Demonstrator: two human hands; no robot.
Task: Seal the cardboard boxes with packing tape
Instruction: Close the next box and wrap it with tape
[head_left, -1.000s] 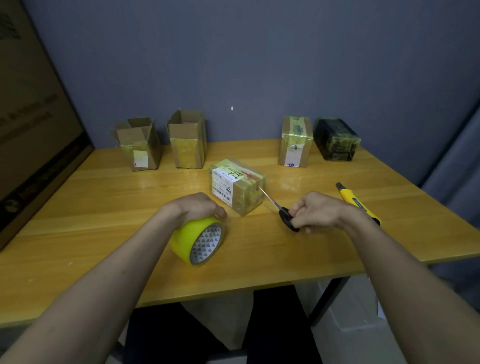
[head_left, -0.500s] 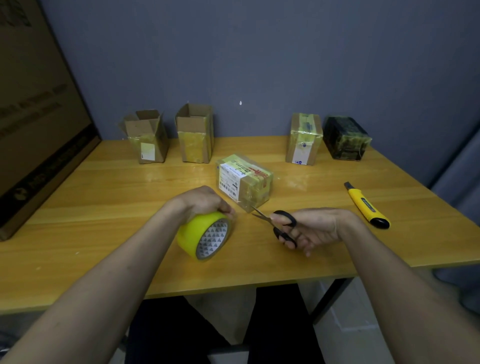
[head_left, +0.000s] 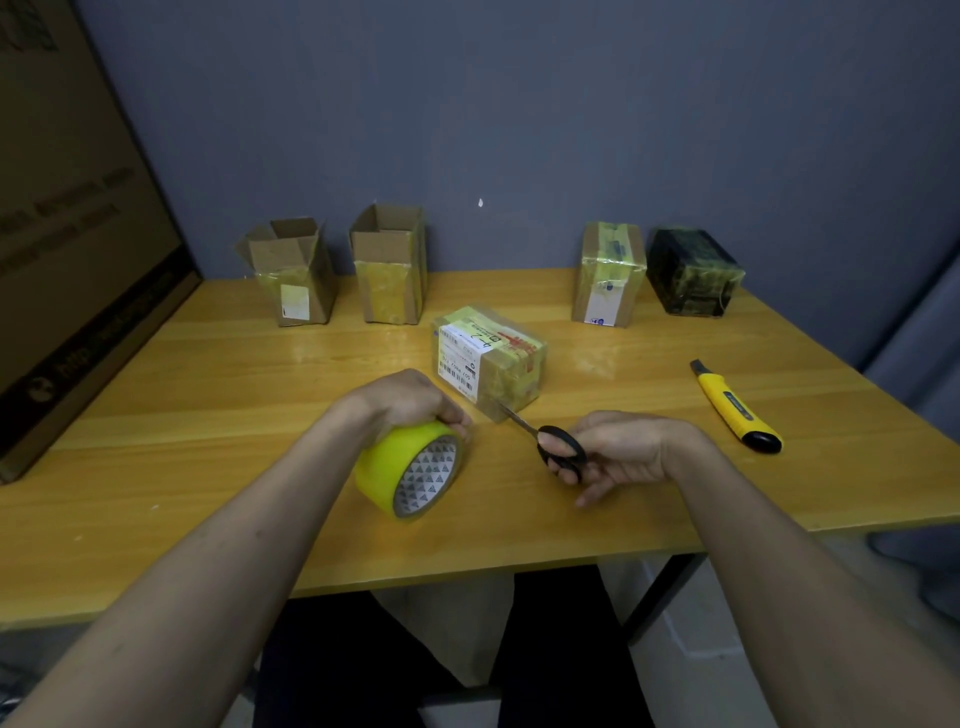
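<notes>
Gripped from above by the left hand (head_left: 410, 400), the yellow roll of packing tape (head_left: 410, 470) is steadied on its edge on the wooden table (head_left: 208, 415), seemingly so a strip stays taut. Black-handled scissors (head_left: 558, 447) are held in the right hand (head_left: 618, 452), fingers through the loops, blades aimed at the small tape-wrapped cardboard box (head_left: 491, 361) just beyond, probably for a cut. Both forearms are stretched forward, wrists low.

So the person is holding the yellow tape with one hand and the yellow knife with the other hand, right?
Not quite. The left hand does hold the yellow tape, but the right hand holds black scissors, not the knife. The head view shows the yellow knife lying untouched on the table, off to the right.
</notes>
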